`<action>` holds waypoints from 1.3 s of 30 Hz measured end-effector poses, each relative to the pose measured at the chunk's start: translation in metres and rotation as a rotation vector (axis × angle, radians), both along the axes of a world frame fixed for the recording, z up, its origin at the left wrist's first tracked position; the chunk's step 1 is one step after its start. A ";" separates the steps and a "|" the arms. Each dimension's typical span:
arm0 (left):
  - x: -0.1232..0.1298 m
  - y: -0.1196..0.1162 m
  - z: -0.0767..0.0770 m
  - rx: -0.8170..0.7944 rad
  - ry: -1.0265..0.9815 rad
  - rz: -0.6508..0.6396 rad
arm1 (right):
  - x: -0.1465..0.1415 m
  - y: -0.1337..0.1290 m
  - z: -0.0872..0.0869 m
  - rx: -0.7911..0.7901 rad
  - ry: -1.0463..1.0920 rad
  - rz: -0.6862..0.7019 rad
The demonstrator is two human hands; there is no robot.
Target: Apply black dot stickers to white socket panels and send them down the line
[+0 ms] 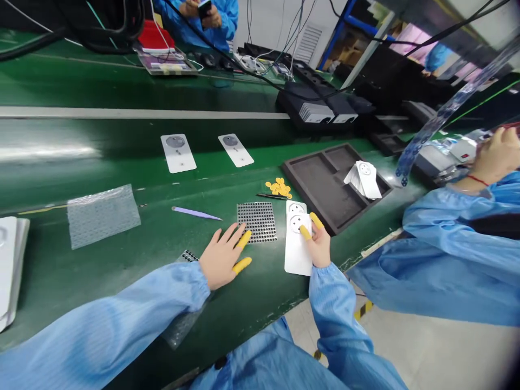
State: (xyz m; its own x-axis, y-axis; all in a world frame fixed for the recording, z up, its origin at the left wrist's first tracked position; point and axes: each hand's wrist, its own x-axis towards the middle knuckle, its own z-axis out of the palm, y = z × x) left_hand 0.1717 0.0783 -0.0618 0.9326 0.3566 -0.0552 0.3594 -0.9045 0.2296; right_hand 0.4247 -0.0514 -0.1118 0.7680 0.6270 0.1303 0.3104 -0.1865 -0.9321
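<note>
My left hand (222,259) lies with fingers spread at the lower left edge of a sheet of small black dots (257,222), yellow cots on its thumb and index finger. My right hand (319,244), also with two yellow cots, grips the upper white card (299,230) by its right side. Under it lies another white card (296,262). Above these are black tweezers (272,196) and a pile of yellow finger cots (279,187). Purple tweezers (196,213) rest left of the dotted sheet.
A dark divided tray (312,187) holds white cards (368,180) at right. Two cards (179,154) (235,150) lie farther back. Bubble wrap (103,215) and stacked cards (12,271) are at left. A co-worker's arm (487,168) is at right; another person (219,24) sits opposite.
</note>
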 end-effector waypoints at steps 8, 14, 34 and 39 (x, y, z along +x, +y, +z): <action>-0.021 0.013 0.005 0.020 -0.016 0.116 | 0.011 0.053 0.058 -0.282 -0.380 0.236; -0.030 0.060 0.018 -0.246 -0.225 0.316 | -0.023 0.228 0.086 -0.560 -0.467 0.324; -0.048 0.134 0.055 -1.178 -1.068 0.876 | -0.157 0.195 0.108 -0.324 0.083 0.897; -0.152 0.088 0.073 -0.793 -1.301 0.928 | -0.205 0.083 0.065 -0.069 -0.316 1.219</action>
